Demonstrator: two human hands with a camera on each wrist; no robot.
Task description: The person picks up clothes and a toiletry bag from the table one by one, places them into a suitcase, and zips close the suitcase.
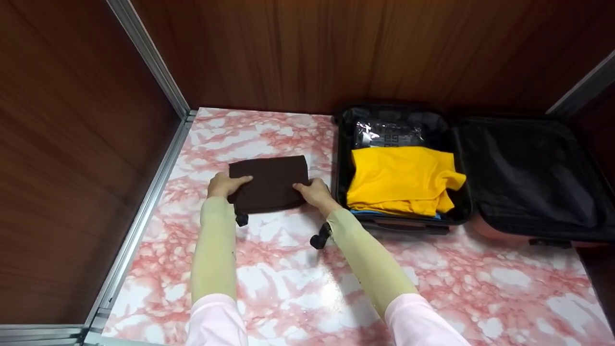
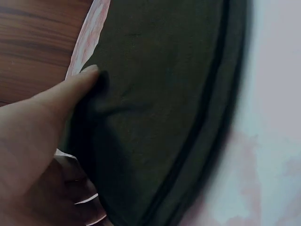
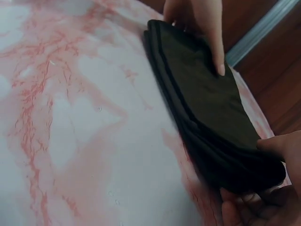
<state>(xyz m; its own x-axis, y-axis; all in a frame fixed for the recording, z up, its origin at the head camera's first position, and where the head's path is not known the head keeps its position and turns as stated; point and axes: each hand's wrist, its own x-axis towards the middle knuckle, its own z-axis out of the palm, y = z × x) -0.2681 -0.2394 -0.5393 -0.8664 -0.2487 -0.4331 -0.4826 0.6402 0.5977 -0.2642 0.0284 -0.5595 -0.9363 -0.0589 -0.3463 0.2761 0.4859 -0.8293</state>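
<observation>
One left hand (image 1: pixel 225 185), left of centre, pinches the near side of a dark brown folded cloth (image 1: pixel 269 185), thumb above, fingers under. Cloth sits centre-left in frame: matte, roughly rectangular, stacked layers showing along its lower edge. Right hand (image 1: pixel 314 192) clamps the opposite side likewise, probably keeping layers together. Far right: open suitcase (image 1: pixel 533 173), yellow garment (image 1: pixel 403 178) inside, presumably flattened to fit.

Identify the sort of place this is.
Possibly a small panelled booth or workstation; the wider setting is out of view. Wood-grain panels with metal edging stand around a marble-patterned surface, which bears an open suitcase.
</observation>
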